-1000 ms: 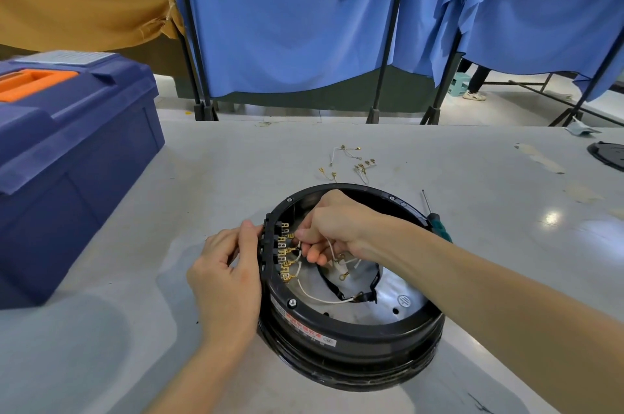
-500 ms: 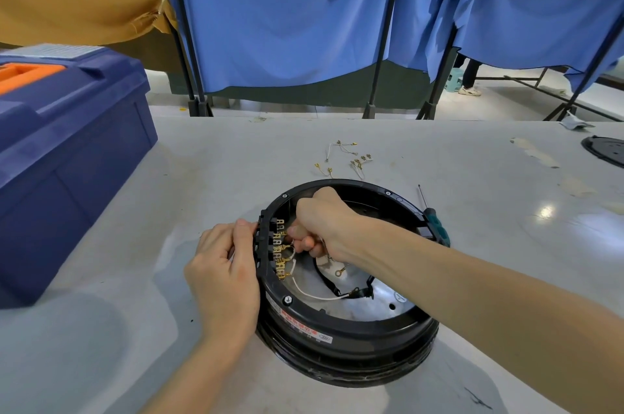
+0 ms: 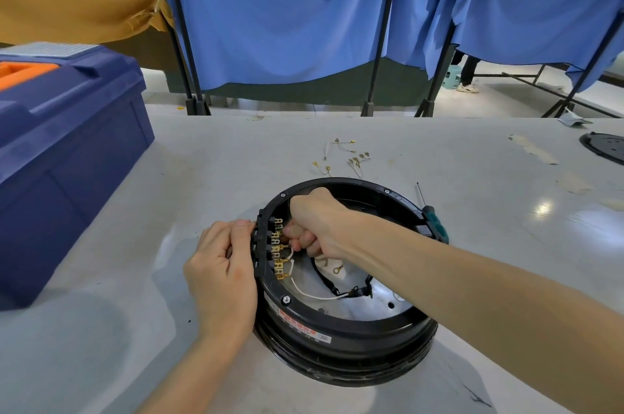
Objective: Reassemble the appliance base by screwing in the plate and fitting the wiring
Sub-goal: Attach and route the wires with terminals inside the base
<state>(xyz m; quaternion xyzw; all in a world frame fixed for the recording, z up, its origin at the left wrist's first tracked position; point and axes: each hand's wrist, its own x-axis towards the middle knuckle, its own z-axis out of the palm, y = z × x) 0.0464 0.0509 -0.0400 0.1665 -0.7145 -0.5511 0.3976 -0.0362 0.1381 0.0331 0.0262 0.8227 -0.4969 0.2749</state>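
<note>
The round black appliance base (image 3: 341, 325) lies on the grey table with its open side up, a silver plate (image 3: 358, 307) showing inside. A row of brass terminals (image 3: 278, 249) lines its left inner wall. My right hand (image 3: 319, 224) reaches inside the ring, fingers closed around a wire connector pressed at the terminals. My left hand (image 3: 221, 273) grips the outer left wall of the base beside the terminal block. A white wire (image 3: 314, 293) and a black wire (image 3: 326, 280) curve across the plate, with a loose ring lug (image 3: 337, 268) between them.
Loose white wires with brass lugs (image 3: 341, 156) lie on the table beyond the base. A green-handled screwdriver (image 3: 434, 222) rests against the base's right rim. A blue toolbox (image 3: 64, 156) stands at left. A black disc (image 3: 604, 150) sits at the far right edge.
My right hand has closed into a tighter fist and pushed left toward the terminals. The left hand stays on the base's wall. The view shifted slightly.
</note>
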